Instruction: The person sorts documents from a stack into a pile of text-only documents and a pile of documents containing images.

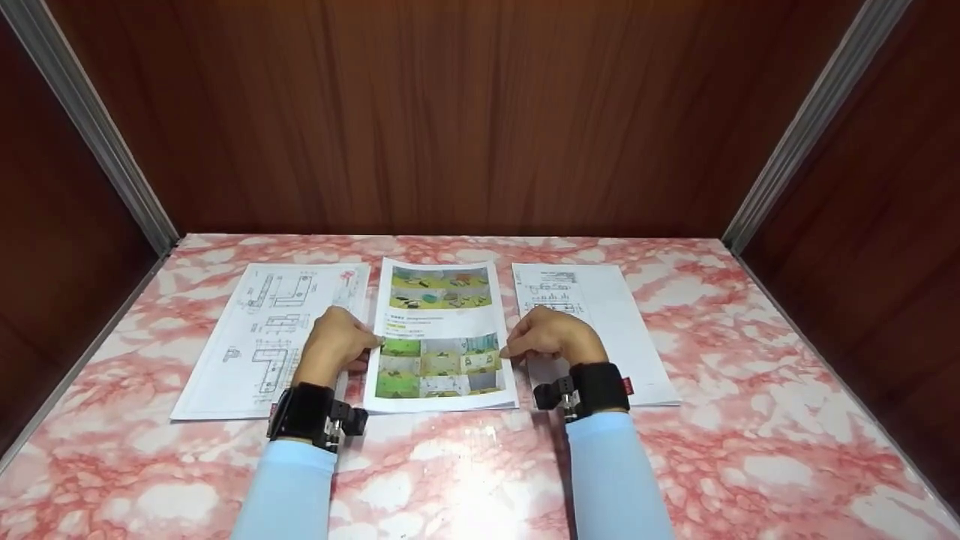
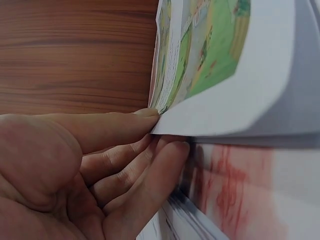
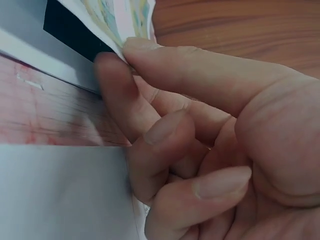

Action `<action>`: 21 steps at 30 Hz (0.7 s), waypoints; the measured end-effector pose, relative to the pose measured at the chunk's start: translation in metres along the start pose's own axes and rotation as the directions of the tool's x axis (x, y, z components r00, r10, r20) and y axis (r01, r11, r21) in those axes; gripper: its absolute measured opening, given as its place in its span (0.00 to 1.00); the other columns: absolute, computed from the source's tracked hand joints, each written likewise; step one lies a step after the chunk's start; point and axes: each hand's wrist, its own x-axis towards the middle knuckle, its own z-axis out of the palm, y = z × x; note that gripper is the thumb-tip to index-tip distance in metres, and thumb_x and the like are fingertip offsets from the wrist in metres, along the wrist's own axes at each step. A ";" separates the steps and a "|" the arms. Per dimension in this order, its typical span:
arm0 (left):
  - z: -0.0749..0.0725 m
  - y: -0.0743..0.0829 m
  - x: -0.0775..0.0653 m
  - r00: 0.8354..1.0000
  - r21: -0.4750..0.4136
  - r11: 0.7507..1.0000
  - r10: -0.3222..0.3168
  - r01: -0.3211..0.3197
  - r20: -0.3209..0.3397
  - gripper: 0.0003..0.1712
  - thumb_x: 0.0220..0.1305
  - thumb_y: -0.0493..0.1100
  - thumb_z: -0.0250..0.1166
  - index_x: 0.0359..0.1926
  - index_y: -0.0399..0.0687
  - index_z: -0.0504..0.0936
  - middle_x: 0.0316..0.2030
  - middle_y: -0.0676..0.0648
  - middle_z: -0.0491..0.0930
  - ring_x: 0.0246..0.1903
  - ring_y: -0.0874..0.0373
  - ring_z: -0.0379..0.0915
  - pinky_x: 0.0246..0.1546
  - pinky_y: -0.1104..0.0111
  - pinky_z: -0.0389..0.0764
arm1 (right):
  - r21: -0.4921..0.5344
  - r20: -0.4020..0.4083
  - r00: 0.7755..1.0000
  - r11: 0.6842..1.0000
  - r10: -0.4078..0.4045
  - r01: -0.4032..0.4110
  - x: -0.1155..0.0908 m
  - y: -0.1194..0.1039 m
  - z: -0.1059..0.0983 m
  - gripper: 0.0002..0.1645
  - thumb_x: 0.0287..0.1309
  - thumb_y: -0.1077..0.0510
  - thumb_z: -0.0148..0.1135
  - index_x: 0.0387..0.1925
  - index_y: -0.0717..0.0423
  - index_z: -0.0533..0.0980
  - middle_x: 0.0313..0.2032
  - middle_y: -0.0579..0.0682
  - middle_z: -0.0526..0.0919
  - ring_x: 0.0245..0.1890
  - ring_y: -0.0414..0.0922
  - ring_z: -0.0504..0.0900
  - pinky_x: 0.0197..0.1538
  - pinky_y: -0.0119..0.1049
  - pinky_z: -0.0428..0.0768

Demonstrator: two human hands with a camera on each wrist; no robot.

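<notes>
A printed sheet of paper (image 1: 442, 324) with colour pictures lies between two other papers, its side edges in both hands. My left hand (image 1: 339, 341) pinches its left edge between thumb and fingers. In the left wrist view the sheet (image 2: 210, 110) curves up from the table, with another white layer beneath. On the opposite side my right hand (image 1: 551, 335) pinches the right edge. The right wrist view shows thumb and index finger on the lifted sheet (image 3: 95, 20), the other fingers curled below. A dark printed patch shows on a layer under it.
To the left lies a stack of paper with technical drawings (image 1: 217, 382), partly under my left forearm. Another stack with a drawing (image 1: 630, 345) lies to the right, under my right hand. The red-and-white marbled table (image 1: 750, 427) is walled by brown wood panels (image 1: 450, 112).
</notes>
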 end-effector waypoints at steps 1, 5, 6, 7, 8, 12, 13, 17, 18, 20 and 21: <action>0.000 0.000 0.000 1.000 -0.002 1.000 0.001 -0.001 0.000 0.17 0.67 0.35 0.73 0.51 0.24 0.85 0.29 0.45 0.86 0.23 0.60 0.84 0.30 0.68 0.90 | -0.009 -0.001 1.000 1.000 0.002 -0.002 0.000 0.000 0.000 0.11 0.59 0.49 0.78 0.30 0.51 0.90 0.18 0.39 0.76 0.19 0.37 0.63 0.24 0.32 0.60; 0.000 -0.001 -0.001 1.000 -0.004 1.000 0.017 -0.017 -0.006 0.17 0.66 0.35 0.73 0.51 0.24 0.85 0.30 0.44 0.86 0.23 0.60 0.84 0.30 0.68 0.90 | -0.029 0.000 1.000 1.000 0.001 -0.001 0.000 0.000 -0.001 0.10 0.59 0.48 0.79 0.31 0.50 0.90 0.19 0.38 0.75 0.20 0.37 0.63 0.24 0.31 0.60; 0.000 -0.001 -0.001 1.000 -0.004 1.000 0.022 -0.022 -0.007 0.17 0.66 0.35 0.73 0.51 0.24 0.85 0.30 0.44 0.86 0.24 0.60 0.84 0.30 0.68 0.90 | -0.033 0.001 1.000 0.999 0.002 -0.002 0.000 0.000 -0.001 0.10 0.59 0.48 0.79 0.31 0.49 0.90 0.19 0.38 0.75 0.21 0.37 0.63 0.25 0.31 0.60; 0.000 -0.001 -0.002 1.000 -0.007 1.000 0.025 -0.025 -0.007 0.18 0.66 0.34 0.73 0.51 0.24 0.85 0.31 0.44 0.86 0.24 0.60 0.84 0.31 0.68 0.91 | -0.034 -0.001 1.000 0.999 0.002 -0.002 0.000 0.001 -0.001 0.10 0.59 0.48 0.79 0.30 0.49 0.90 0.19 0.38 0.75 0.21 0.38 0.63 0.24 0.31 0.60; 0.000 -0.001 -0.002 1.000 -0.005 1.000 0.027 -0.027 -0.006 0.18 0.65 0.34 0.73 0.51 0.24 0.86 0.31 0.43 0.87 0.24 0.60 0.84 0.31 0.68 0.91 | -0.032 -0.002 1.000 0.999 0.004 -0.005 0.000 0.001 -0.001 0.10 0.59 0.48 0.79 0.30 0.49 0.90 0.19 0.38 0.75 0.20 0.38 0.63 0.24 0.32 0.60; 0.000 -0.001 -0.002 1.000 0.005 1.000 0.021 -0.021 -0.007 0.17 0.65 0.35 0.73 0.51 0.24 0.86 0.32 0.43 0.87 0.25 0.59 0.84 0.31 0.68 0.91 | -0.035 -0.007 1.000 0.999 0.022 -0.022 -0.001 0.001 -0.001 0.11 0.57 0.47 0.80 0.29 0.49 0.90 0.18 0.39 0.76 0.20 0.38 0.63 0.24 0.32 0.60; 0.000 -0.001 -0.002 1.000 0.009 1.000 0.019 -0.019 -0.006 0.17 0.66 0.35 0.73 0.50 0.25 0.86 0.32 0.43 0.87 0.25 0.59 0.84 0.31 0.68 0.91 | -0.033 -0.007 1.000 0.999 0.029 -0.029 0.000 0.001 -0.001 0.11 0.57 0.47 0.80 0.29 0.49 0.90 0.18 0.39 0.76 0.20 0.38 0.63 0.24 0.32 0.59; -0.002 0.001 -0.004 1.000 0.013 1.000 0.017 -0.017 -0.011 0.16 0.65 0.35 0.74 0.48 0.25 0.86 0.29 0.44 0.87 0.23 0.60 0.84 0.29 0.69 0.90 | -0.041 0.000 0.998 0.997 0.070 -0.070 -0.002 -0.001 -0.002 0.14 0.56 0.44 0.79 0.28 0.49 0.92 0.18 0.39 0.79 0.20 0.38 0.63 0.24 0.32 0.60; -0.003 0.001 -0.005 1.000 0.020 1.000 0.020 -0.020 -0.013 0.16 0.65 0.36 0.74 0.47 0.25 0.86 0.28 0.44 0.87 0.22 0.60 0.84 0.28 0.69 0.89 | -0.045 0.002 0.997 0.996 0.079 -0.079 -0.002 -0.002 -0.003 0.14 0.57 0.43 0.78 0.27 0.49 0.92 0.17 0.39 0.78 0.20 0.38 0.63 0.24 0.32 0.60; -0.005 0.004 -0.008 0.999 0.046 0.999 0.025 -0.024 -0.029 0.14 0.64 0.36 0.73 0.45 0.26 0.87 0.27 0.42 0.89 0.21 0.59 0.84 0.27 0.69 0.87 | -0.058 -0.009 0.994 0.993 0.105 -0.106 -0.005 -0.005 -0.006 0.16 0.57 0.43 0.77 0.23 0.49 0.90 0.16 0.39 0.76 0.19 0.38 0.63 0.24 0.32 0.61; -0.007 0.005 -0.008 0.998 0.078 0.997 0.032 -0.028 -0.048 0.14 0.64 0.37 0.73 0.43 0.27 0.88 0.28 0.41 0.90 0.22 0.58 0.84 0.27 0.68 0.86 | -0.058 -0.020 0.993 0.992 0.113 -0.114 -0.007 -0.006 -0.007 0.16 0.57 0.44 0.76 0.23 0.49 0.90 0.16 0.39 0.75 0.19 0.39 0.63 0.24 0.33 0.62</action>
